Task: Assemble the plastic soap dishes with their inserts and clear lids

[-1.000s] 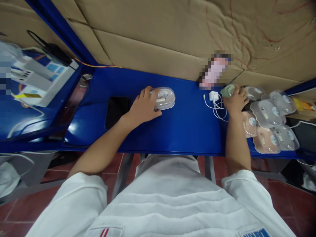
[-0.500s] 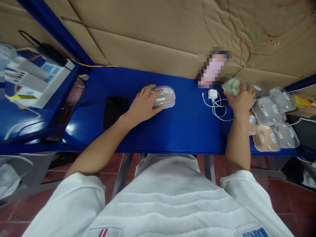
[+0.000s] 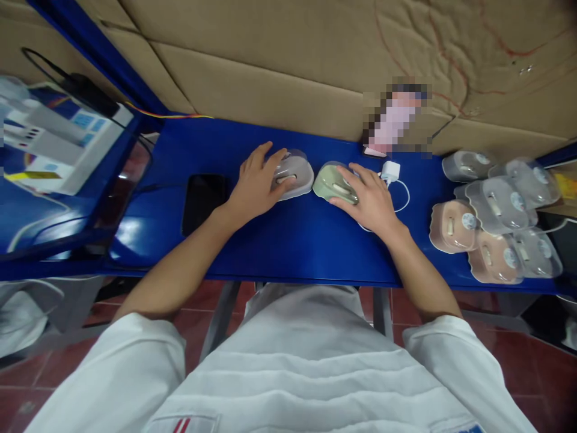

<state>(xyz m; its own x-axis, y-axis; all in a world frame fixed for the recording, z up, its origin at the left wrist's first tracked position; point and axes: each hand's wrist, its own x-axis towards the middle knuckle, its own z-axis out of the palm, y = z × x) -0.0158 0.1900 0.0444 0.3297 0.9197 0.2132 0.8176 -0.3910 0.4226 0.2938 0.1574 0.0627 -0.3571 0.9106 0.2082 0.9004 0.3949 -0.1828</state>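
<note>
One grey box (image 3: 300,175) and one green box (image 3: 326,180) sit just beside each other on the blue table (image 3: 297,243), the left hand (image 3: 253,189) gripping the first and the right hand (image 3: 373,201) the second by their outer ends, presumably for steadiness.

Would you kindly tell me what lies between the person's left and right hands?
In the head view, a greyish case and a green case lie between them.
</note>
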